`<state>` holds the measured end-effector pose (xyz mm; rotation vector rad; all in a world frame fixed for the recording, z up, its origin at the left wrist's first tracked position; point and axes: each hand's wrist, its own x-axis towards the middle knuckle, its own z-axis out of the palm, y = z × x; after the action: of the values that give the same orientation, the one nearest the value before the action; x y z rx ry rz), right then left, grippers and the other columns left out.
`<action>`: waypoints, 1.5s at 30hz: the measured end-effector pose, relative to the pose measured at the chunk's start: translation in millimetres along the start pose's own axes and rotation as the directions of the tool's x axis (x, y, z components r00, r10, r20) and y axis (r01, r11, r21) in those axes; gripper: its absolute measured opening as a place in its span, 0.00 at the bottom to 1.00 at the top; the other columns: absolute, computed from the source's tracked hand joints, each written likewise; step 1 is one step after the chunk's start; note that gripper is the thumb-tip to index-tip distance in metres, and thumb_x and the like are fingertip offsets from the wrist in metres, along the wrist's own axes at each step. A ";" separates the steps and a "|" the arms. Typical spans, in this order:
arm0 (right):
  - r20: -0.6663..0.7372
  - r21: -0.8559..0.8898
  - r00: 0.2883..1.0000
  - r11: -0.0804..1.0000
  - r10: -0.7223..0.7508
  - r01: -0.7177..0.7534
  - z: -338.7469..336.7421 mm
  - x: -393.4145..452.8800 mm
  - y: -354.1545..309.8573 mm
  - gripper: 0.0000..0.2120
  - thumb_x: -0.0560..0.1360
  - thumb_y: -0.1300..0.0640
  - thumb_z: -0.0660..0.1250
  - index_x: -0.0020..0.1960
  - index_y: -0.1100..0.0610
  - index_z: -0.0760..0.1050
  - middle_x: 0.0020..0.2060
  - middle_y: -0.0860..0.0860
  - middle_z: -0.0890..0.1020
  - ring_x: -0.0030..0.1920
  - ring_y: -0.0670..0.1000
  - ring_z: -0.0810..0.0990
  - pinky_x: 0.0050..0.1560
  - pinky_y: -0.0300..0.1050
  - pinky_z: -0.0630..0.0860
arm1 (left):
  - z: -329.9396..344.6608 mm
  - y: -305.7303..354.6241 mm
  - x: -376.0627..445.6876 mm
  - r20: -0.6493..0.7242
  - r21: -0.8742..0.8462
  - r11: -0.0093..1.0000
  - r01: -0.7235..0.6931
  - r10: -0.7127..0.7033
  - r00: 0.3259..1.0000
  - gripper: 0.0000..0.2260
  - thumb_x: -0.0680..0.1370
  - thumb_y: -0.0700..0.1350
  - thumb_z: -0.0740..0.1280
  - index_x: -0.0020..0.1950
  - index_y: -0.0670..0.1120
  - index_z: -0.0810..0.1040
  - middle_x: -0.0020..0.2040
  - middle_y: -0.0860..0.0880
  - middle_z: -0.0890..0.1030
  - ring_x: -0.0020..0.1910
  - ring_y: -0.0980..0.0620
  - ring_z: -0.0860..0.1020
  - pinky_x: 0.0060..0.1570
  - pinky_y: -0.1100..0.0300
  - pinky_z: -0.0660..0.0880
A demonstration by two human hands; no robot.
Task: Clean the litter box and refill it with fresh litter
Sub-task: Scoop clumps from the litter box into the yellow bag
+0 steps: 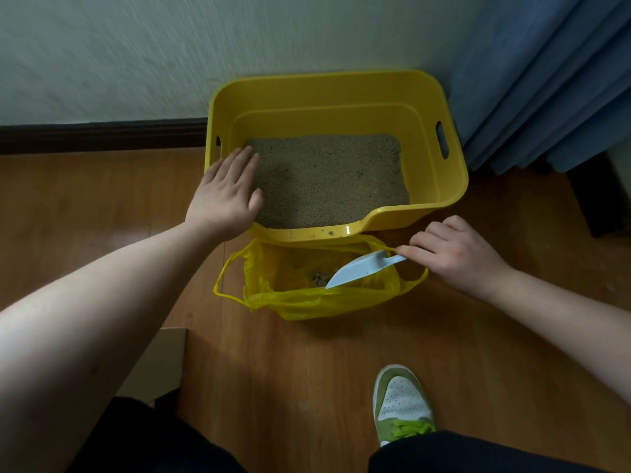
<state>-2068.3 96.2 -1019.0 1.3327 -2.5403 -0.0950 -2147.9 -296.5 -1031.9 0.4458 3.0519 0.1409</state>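
Note:
A yellow litter box [440,107] stands on the floor against the wall, with brown litter [327,179] spread over its bottom. My left hand [225,192] lies flat with straight fingers on the box's left rim, reaching over the litter. In front of the box sits an open yellow plastic bag [307,302] with a few clumps [319,278] inside. A pale blue scoop [362,269] points down into the bag. My right hand [457,250] holds the scoop's handle with curled fingers at the bag's right edge.
Blue curtains [546,80] hang at the right beside the box. A dark piece of furniture [597,196] stands below them. A pale board or box corner [160,360] lies at lower left. My green and white shoe [401,404] rests on the wooden floor [102,206].

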 end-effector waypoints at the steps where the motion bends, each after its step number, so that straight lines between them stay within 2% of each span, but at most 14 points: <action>1: 0.001 0.005 1.000 1.000 0.008 -0.008 0.8 0.6 -0.1 0.13 0.77 0.65 0.61 0.56 0.57 0.81 0.43 0.54 0.82 0.40 0.56 0.78 0.40 0.50 0.67 | 0.2 -0.1 -0.1 0.002 0.003 1.000 -0.001 0.001 1.000 0.30 0.79 0.56 0.46 0.80 0.45 0.53 0.80 0.46 0.53 0.79 0.50 0.49 0.76 0.52 0.46; 4: -0.014 0.076 0.996 0.993 0.093 -0.091 0.1 8.7 4.7 0.11 0.76 0.62 0.65 0.57 0.57 0.81 0.44 0.53 0.82 0.41 0.56 0.78 0.41 0.50 0.67 | 0.4 0.6 -0.2 0.006 0.003 1.000 -0.012 0.012 1.000 0.30 0.79 0.56 0.46 0.80 0.45 0.53 0.80 0.46 0.54 0.79 0.50 0.49 0.77 0.51 0.47; 7: -0.058 0.234 0.937 0.917 0.345 -0.324 -8.7 28.5 12.2 0.12 0.77 0.57 0.62 0.58 0.56 0.80 0.45 0.53 0.82 0.43 0.55 0.78 0.42 0.47 0.65 | -0.1 3.8 -1.3 0.005 -0.001 1.000 -0.022 0.022 1.000 0.30 0.79 0.56 0.46 0.80 0.45 0.53 0.80 0.46 0.54 0.79 0.50 0.50 0.76 0.51 0.47; 9: -0.010 0.384 0.809 0.749 0.588 -0.540 -15.6 48.5 19.7 0.12 0.78 0.57 0.62 0.60 0.56 0.78 0.47 0.53 0.82 0.46 0.52 0.77 0.44 0.43 0.64 | -0.5 4.2 -1.6 0.011 0.001 1.000 -0.032 0.032 0.999 0.30 0.79 0.55 0.47 0.80 0.45 0.53 0.80 0.46 0.54 0.79 0.50 0.50 0.76 0.51 0.47; 11: 0.183 0.493 0.658 0.511 0.730 -0.704 -17.5 72.2 33.5 0.13 0.80 0.57 0.62 0.63 0.55 0.76 0.47 0.50 0.81 0.43 0.47 0.76 0.41 0.41 0.68 | 0.2 2.3 -3.6 0.013 0.008 1.000 -0.030 0.030 0.999 0.30 0.80 0.55 0.47 0.80 0.46 0.53 0.80 0.47 0.54 0.79 0.50 0.49 0.76 0.52 0.46; 14: 0.574 0.465 0.453 0.184 0.682 -0.866 -7.0 101.0 63.4 0.14 0.81 0.55 0.60 0.65 0.54 0.74 0.44 0.44 0.81 0.38 0.44 0.77 0.35 0.40 0.69 | 1.3 1.0 -3.0 -0.002 0.012 1.000 -0.028 0.028 1.000 0.30 0.80 0.55 0.48 0.80 0.45 0.54 0.80 0.46 0.55 0.79 0.50 0.50 0.76 0.52 0.47; 16: 0.703 0.371 0.379 0.144 0.601 -0.917 5.0 111.5 79.2 0.14 0.81 0.55 0.60 0.64 0.56 0.75 0.43 0.46 0.82 0.37 0.46 0.77 0.36 0.41 0.70 | 2.1 1.5 -2.2 -0.007 0.010 1.000 -0.029 0.029 1.000 0.30 0.80 0.55 0.48 0.80 0.45 0.54 0.80 0.46 0.55 0.79 0.50 0.51 0.76 0.52 0.47; 19: 0.795 0.279 0.327 0.172 0.510 -0.945 23.6 127.6 87.0 0.13 0.81 0.57 0.60 0.63 0.57 0.76 0.42 0.49 0.83 0.35 0.47 0.74 0.33 0.40 0.69 | 3.2 0.4 -3.2 -0.002 0.001 0.999 -0.040 0.040 0.999 0.30 0.79 0.55 0.47 0.80 0.45 0.54 0.80 0.46 0.55 0.79 0.50 0.51 0.76 0.52 0.47; 26: 0.778 0.285 0.344 0.192 0.526 -0.939 69.9 177.3 68.7 0.13 0.80 0.58 0.63 0.62 0.57 0.78 0.38 0.49 0.82 0.31 0.46 0.72 0.31 0.40 0.66 | 3.3 -2.0 1.4 -0.035 0.007 1.000 -0.016 0.016 0.999 0.30 0.79 0.56 0.48 0.79 0.45 0.57 0.79 0.45 0.58 0.78 0.49 0.53 0.76 0.51 0.48; 31: 0.777 0.304 0.365 0.201 0.514 -0.931 89.1 199.1 55.3 0.13 0.80 0.58 0.61 0.62 0.56 0.77 0.45 0.52 0.82 0.32 0.47 0.72 0.30 0.40 0.65 | 4.1 -0.7 0.1 -0.038 -0.007 1.000 -0.003 0.003 0.999 0.30 0.78 0.55 0.48 0.79 0.45 0.58 0.78 0.45 0.60 0.78 0.48 0.55 0.76 0.49 0.50; 33: 0.774 0.318 0.370 0.191 0.513 -0.929 95.8 204.8 50.8 0.13 0.81 0.57 0.60 0.63 0.56 0.77 0.51 0.54 0.82 0.39 0.49 0.75 0.33 0.41 0.67 | 4.3 -1.8 0.3 -0.037 -0.005 1.000 0.000 -0.001 0.999 0.30 0.78 0.55 0.49 0.79 0.46 0.58 0.78 0.45 0.60 0.78 0.49 0.55 0.76 0.49 0.50; 36: 0.774 0.369 0.377 0.122 0.508 -0.921 100.1 209.7 44.6 0.16 0.80 0.54 0.61 0.65 0.57 0.74 0.58 0.56 0.79 0.51 0.52 0.75 0.46 0.44 0.70 | 6.0 -2.2 0.7 -0.029 0.003 1.000 0.006 -0.005 1.000 0.29 0.79 0.55 0.49 0.79 0.46 0.58 0.78 0.45 0.60 0.78 0.49 0.55 0.76 0.49 0.51; 41: 0.743 0.419 0.398 0.089 0.539 -0.904 87.5 207.2 53.4 0.23 0.80 0.47 0.61 0.71 0.56 0.67 0.66 0.55 0.73 0.62 0.55 0.73 0.53 0.45 0.68 | 4.4 -3.3 4.1 -0.022 0.017 1.000 0.010 -0.009 1.000 0.28 0.79 0.54 0.50 0.79 0.48 0.58 0.78 0.46 0.60 0.78 0.48 0.55 0.76 0.49 0.50; 45: 0.637 0.499 0.433 0.087 0.638 -0.862 65.3 197.8 52.3 0.20 0.81 0.50 0.59 0.70 0.56 0.67 0.65 0.53 0.74 0.48 0.48 0.73 0.40 0.38 0.68 | 4.4 -1.3 1.5 -0.031 0.010 1.000 0.018 -0.018 0.999 0.28 0.78 0.53 0.51 0.78 0.51 0.59 0.77 0.46 0.62 0.78 0.47 0.57 0.76 0.48 0.52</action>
<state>-2234.4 -39.4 -1031.3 -0.2326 -3.2728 1.3316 -2149.4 -297.0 -1036.4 0.4211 3.0878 0.1320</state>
